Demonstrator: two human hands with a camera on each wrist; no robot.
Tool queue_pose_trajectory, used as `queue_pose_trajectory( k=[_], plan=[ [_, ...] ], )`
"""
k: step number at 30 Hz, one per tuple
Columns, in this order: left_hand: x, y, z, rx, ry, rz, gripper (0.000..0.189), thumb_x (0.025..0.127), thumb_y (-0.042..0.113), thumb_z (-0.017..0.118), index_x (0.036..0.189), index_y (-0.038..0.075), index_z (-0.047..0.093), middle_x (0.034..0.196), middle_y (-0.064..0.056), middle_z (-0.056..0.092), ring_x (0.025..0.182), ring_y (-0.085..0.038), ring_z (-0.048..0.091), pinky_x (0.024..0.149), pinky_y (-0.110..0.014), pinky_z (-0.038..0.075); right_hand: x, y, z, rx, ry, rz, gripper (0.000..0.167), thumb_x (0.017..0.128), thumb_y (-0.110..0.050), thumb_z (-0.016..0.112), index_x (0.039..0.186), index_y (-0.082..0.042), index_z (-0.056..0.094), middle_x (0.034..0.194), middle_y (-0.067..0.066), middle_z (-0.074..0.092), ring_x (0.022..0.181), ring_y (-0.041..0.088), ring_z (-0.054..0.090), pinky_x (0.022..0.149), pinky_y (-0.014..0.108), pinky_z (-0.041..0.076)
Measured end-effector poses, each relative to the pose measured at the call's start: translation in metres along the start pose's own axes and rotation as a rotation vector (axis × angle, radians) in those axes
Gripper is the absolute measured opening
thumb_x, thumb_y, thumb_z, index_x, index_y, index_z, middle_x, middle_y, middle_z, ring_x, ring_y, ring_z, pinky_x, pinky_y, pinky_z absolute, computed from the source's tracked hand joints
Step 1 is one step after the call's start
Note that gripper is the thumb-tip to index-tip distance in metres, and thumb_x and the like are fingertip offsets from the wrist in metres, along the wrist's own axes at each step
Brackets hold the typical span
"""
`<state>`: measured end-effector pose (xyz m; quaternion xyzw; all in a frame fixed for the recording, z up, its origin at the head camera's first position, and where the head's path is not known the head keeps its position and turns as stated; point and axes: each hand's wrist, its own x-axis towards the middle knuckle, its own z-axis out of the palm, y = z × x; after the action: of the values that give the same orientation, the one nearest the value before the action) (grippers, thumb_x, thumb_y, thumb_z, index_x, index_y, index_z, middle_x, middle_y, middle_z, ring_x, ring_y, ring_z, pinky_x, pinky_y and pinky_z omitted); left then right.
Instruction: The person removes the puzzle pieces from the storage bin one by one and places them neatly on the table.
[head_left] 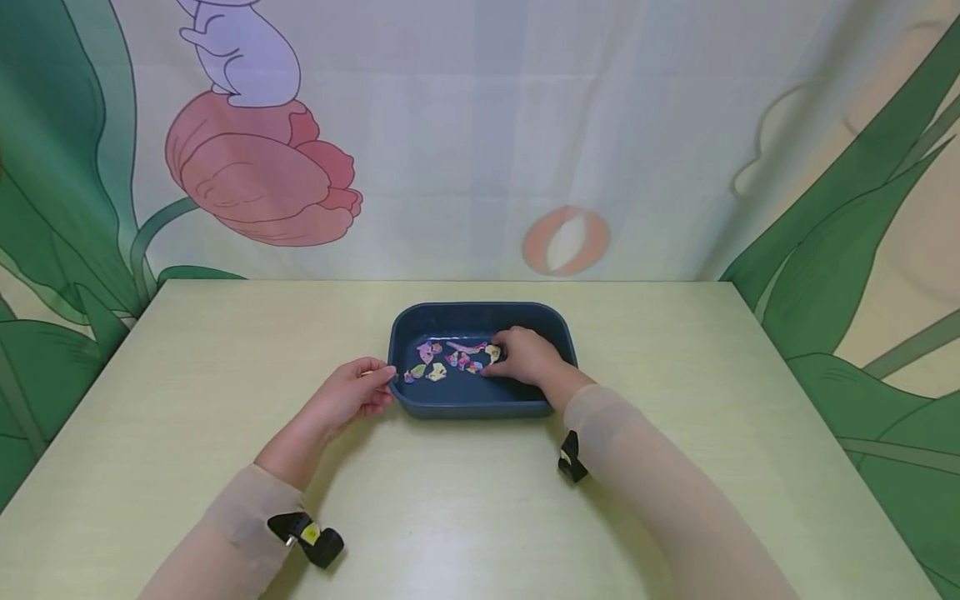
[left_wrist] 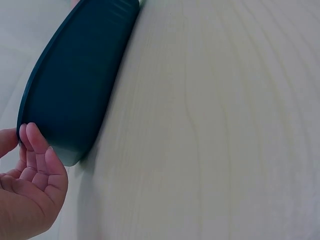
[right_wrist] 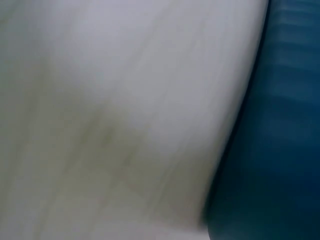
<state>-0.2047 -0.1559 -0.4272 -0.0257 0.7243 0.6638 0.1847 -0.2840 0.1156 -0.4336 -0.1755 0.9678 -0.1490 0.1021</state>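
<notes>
A dark blue rectangular tray (head_left: 480, 410) with rounded corners stands on the table. Several small, colourful flat cut-out pieces (head_left: 437, 372) lie scattered on its bottom, mostly left of centre; what they depict is too small to tell. My left hand (head_left: 352, 392) pinches the tray's left rim between thumb and fingers, as the left wrist view also shows. Inside the tray is my right hand (head_left: 528, 357), its thumb and fingertips apart around a yellowish piece (head_left: 492, 353) near the tray's middle. The right wrist view shows only the tray's blurred outer wall (right_wrist: 270, 150), not the hand.
The pale wooden table (head_left: 225, 358) surrounds the tray on all sides. Behind its far edge hangs a printed curtain (head_left: 450, 167) with plants, a flower and a white animal. A small black camera is strapped at each wrist, the left one (head_left: 307, 537) near the table surface.
</notes>
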Motion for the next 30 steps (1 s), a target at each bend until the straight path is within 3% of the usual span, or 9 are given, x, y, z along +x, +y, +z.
queue_pose_trajectory(
  k=[5, 11, 18, 24, 30],
  plan=[
    [-0.001, -0.001, -0.001, 0.002, 0.005, -0.012, 0.028, 0.097, 0.019, 0.051, 0.109, -0.006, 0.046, 0.074, -0.002, 0.056, 0.066, -0.013, 0.057, 0.062, -0.023, 0.049, 0.003, 0.001, 0.002, 0.030, 0.013, -0.040, 0.060, 0.074, -0.040, 0.078, 0.120, -0.004, 0.061, 0.090, 0.005, 0.060, 0.084, 0.019, 0.052, 0.079, 0.033, 0.044],
    [-0.002, -0.001, -0.001, -0.003, 0.011, -0.017, 0.028, 0.097, 0.019, 0.051, 0.109, -0.006, 0.046, 0.075, -0.002, 0.056, 0.066, -0.013, 0.057, 0.062, -0.023, 0.049, 0.004, 0.002, -0.001, 0.178, 0.034, -0.047, 0.061, 0.073, -0.032, 0.080, 0.123, -0.006, 0.058, 0.084, 0.005, 0.052, 0.078, 0.019, 0.047, 0.067, 0.030, 0.039],
    [0.000, 0.001, 0.002, 0.005, 0.024, -0.018, 0.028, 0.097, 0.020, 0.052, 0.109, -0.005, 0.048, 0.076, -0.002, 0.056, 0.066, -0.012, 0.057, 0.064, -0.024, 0.050, -0.002, 0.004, -0.007, 0.285, 0.125, -0.103, 0.059, 0.074, -0.025, 0.080, 0.125, -0.007, 0.057, 0.086, 0.005, 0.048, 0.072, 0.019, 0.044, 0.061, 0.028, 0.037],
    [-0.002, 0.002, 0.002, 0.005, 0.031, -0.002, 0.023, 0.097, 0.016, 0.051, 0.105, -0.005, 0.049, 0.075, -0.002, 0.054, 0.065, -0.012, 0.056, 0.063, -0.023, 0.049, -0.010, 0.002, -0.013, 0.296, 0.141, -0.172, 0.059, 0.076, -0.025, 0.078, 0.127, -0.006, 0.056, 0.089, 0.006, 0.047, 0.074, 0.019, 0.043, 0.064, 0.029, 0.038],
    [-0.005, 0.003, 0.001, 0.013, 0.023, 0.016, 0.023, 0.097, 0.017, 0.051, 0.103, -0.006, 0.050, 0.073, -0.001, 0.055, 0.064, -0.011, 0.055, 0.062, -0.023, 0.049, -0.020, 0.003, -0.021, 0.283, 0.161, -0.171, 0.060, 0.075, -0.025, 0.079, 0.126, -0.005, 0.056, 0.088, 0.005, 0.046, 0.073, 0.019, 0.042, 0.064, 0.030, 0.037]
  ],
)
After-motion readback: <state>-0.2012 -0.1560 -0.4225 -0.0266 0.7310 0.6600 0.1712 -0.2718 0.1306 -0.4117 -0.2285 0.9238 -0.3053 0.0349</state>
